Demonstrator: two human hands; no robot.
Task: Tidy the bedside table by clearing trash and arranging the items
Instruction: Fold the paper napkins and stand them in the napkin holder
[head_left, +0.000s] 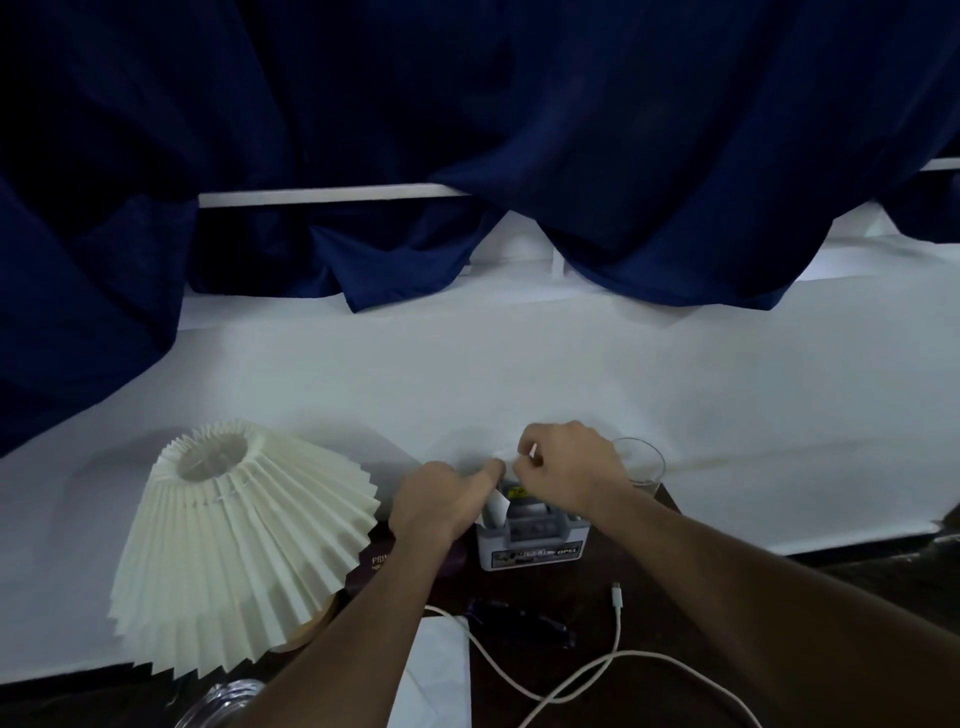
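Note:
On the dark bedside table (587, 613) stands a small grey box (530, 545) with a printed label on its front. Both hands meet just above it. My left hand (436, 506) has its index finger stretched forward, and a white paper slip (497, 506) hangs under that finger at the box's left edge, seemingly pinched against the thumb. My right hand (569, 467) has curled fingers that pinch the top of the same white paper; the exact grip blends into the white bed behind. A drinking glass (641, 462) stands right behind my right hand.
A pleated cream lamp (244, 540) tilts at the left. A dark booklet (376, 564) lies under my left forearm. Dark sunglasses (519, 621), a white charging cable (615, 629), a white sheet (441, 670) and a clear glass object (223, 701) lie nearer. The white bed (519, 374) lies behind.

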